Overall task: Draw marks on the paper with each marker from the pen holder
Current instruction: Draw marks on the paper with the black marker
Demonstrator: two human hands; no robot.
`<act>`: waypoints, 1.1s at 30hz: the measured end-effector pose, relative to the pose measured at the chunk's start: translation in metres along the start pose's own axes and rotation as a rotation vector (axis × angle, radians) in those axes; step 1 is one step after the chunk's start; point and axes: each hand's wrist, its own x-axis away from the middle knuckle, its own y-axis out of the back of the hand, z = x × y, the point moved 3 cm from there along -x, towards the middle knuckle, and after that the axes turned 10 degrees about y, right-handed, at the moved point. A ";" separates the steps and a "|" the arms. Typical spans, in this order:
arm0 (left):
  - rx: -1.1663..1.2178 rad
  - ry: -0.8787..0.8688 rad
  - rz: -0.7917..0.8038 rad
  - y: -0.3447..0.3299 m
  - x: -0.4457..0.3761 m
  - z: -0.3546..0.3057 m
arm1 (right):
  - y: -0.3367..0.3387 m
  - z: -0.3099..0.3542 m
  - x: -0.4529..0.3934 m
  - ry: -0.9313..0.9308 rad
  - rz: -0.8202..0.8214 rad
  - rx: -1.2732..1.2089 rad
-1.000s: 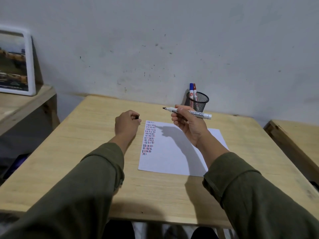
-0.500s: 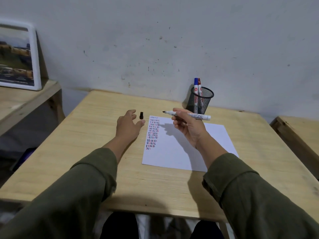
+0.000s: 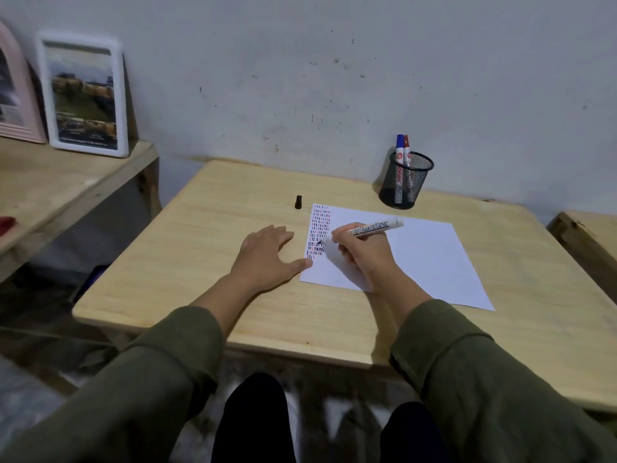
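Right hand (image 3: pixel 362 253) pinching black marker (image 3: pixel 365 230), tip on paper (image 3: pixel 427 259), left hand (image 3: pixel 267 259) spread flat on table (image 3: pixel 207 235)

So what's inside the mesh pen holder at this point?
The pen holder holds two capped markers: a blue-capped marker and a red-capped marker, standing side by side. Their lower barrels show only dimly through the mesh; whether anything small lies at the bottom cannot be seen.
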 end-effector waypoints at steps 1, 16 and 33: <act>0.000 -0.001 -0.003 0.000 0.000 0.000 | 0.000 -0.002 0.002 0.003 -0.002 0.046; 0.015 0.003 -0.016 0.001 0.000 -0.001 | -0.002 -0.008 0.005 0.088 0.042 0.289; 0.022 0.005 -0.027 0.002 0.001 -0.001 | -0.003 -0.007 0.005 0.073 0.069 0.304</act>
